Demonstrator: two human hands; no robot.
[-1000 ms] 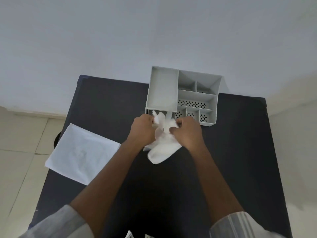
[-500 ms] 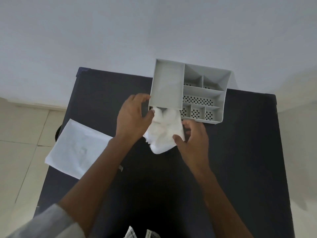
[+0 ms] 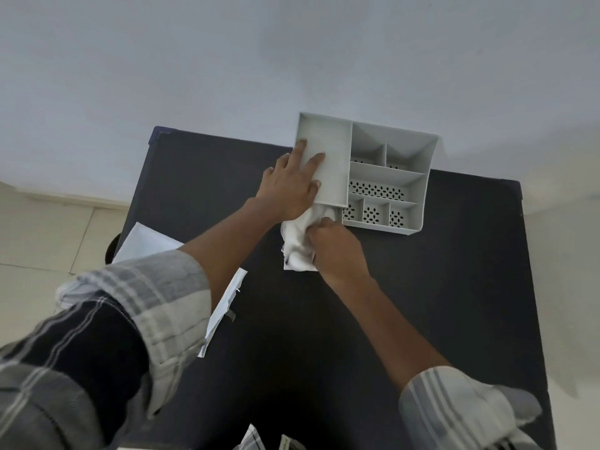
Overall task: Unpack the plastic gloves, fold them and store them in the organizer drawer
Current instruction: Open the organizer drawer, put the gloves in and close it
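A dark surface (image 3: 422,303) fills the middle of the frame, with a pale wall above it and a tiled floor at the left edge. A gray organizer (image 3: 389,177) sits at the top edge of the surface, just right of the middle. It has one long plain part on its left side and smaller boxes with little holes in the bottom on its right side. A white sheet of paper (image 3: 146,245) lies on the left part of the surface, and the left arm in a checked sleeve (image 3: 136,303) covers much of it. Two small scraps peek in at the bottom edge of the frame.

The left hand (image 3: 292,186) lies flat on the long part of the organizer, with its fingers (image 3: 313,159) spread apart and pressing down. The right hand (image 3: 337,248) is just below the organizer, and its fingers are closed tight on the gloves (image 3: 297,245).

The gloves are a white, soft, crumpled bundle. They sit on the surface in the middle of the frame, right at the front edge of the organizer's long part. The top of the bundle goes under that edge, and both hands hide some of it.
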